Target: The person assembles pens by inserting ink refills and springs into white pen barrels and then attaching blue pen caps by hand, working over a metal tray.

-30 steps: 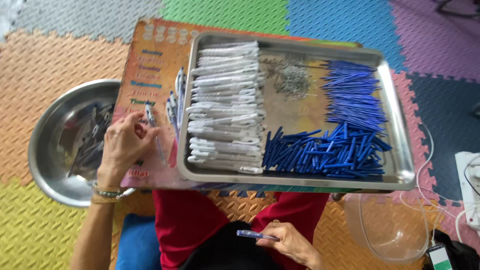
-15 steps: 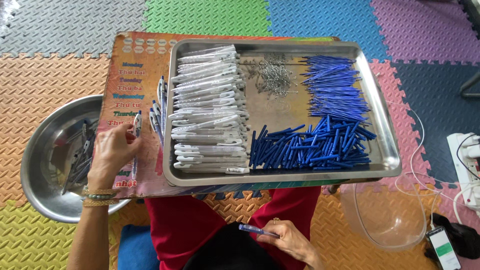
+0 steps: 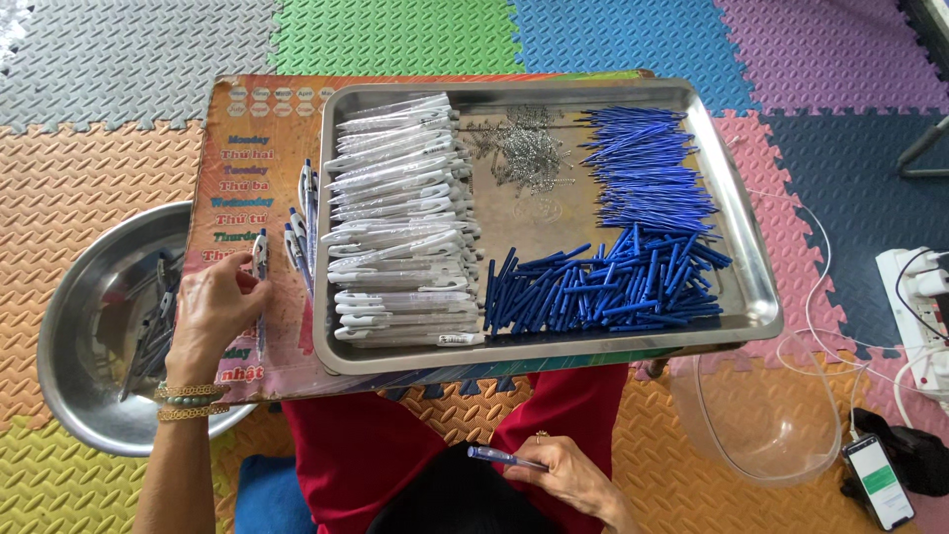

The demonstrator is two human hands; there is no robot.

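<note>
- Two hands, two pens: my left hand rests on the printed board, fingertips closed lightly around a finished pen that stands almost upright along the board's length.
- My right hand sits low by my lap, thumb and fingers pinched on a translucent blue pen barrel lying roughly level.
- The pen under my left hand belongs beside the other assembled pens lined up just left of the steel tray; I judge it best to lay it parallel to them, tips the same way, so the row stays countable.
- I should let go flat, not drop it, or it may roll off the board toward the round metal bowl at my left.
- The tray holds white clear barrels, small springs and blue refills; blue caps lie heaped in front.
- I keep my wrist clear of the tray's edge, since the board looks balanced on my knees.
</note>
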